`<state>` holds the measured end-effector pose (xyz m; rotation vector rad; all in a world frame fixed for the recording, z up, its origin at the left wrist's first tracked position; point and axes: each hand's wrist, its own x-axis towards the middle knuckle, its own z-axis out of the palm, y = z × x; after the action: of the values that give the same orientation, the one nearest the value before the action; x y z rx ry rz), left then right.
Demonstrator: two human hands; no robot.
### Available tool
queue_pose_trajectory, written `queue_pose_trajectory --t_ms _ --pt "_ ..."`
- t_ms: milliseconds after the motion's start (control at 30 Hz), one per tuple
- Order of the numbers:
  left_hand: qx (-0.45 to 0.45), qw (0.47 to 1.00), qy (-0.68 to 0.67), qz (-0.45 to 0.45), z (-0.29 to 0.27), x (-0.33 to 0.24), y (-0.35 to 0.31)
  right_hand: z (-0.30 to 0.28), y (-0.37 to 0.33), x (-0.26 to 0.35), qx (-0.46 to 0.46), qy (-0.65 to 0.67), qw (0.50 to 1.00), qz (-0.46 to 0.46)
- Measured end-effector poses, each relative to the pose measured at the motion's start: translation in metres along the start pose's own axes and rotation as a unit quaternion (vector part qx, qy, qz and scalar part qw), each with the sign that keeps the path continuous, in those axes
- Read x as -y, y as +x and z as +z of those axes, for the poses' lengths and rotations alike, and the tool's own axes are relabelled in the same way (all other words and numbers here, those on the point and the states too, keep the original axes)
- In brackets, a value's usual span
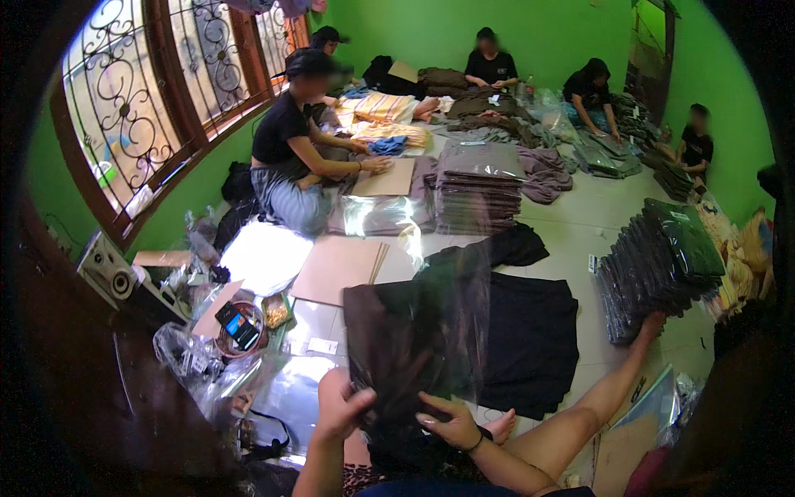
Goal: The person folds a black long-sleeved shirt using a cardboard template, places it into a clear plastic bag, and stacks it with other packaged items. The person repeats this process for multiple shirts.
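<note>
In front of me I hold up a folded dark garment (389, 331) with a clear plastic bag (468, 306) around it or against it; how far it is inside, I cannot tell. My left hand (344, 407) pinches the lower left edge, thumb in front. The lower right edge is between the thumb and fingers of my right hand (451, 424), which has a dark band at the wrist. Just beyond, a black folded garment (530, 340) lies flat on the floor, with another dark cloth (517, 247) bunched behind it.
Brown cardboard sheets (335, 269) lie ahead left. A leaning stack of bagged dark garments (654, 257) stands right, by my foot; another bagged stack (479, 186) is farther back. A phone (238, 325) lies at left near a speaker (112, 269). Several people sit working around the room.
</note>
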<state>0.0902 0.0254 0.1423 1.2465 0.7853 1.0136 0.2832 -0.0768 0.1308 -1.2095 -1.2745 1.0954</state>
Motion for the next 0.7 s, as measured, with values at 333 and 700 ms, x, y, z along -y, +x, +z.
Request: queue_pose_trajectory --t_ms 333,700 --pt "-0.085 0.977 -0.162 -0.112 0.035 0.029 0.03 -0.036 -0.003 -0.019 0.0 -0.004 0.998 0.059" --pt "-0.044 0.987 -0.087 -0.125 0.087 0.085 0.087 -0.058 0.014 -0.024 -0.048 -0.271 0.959 0.06"
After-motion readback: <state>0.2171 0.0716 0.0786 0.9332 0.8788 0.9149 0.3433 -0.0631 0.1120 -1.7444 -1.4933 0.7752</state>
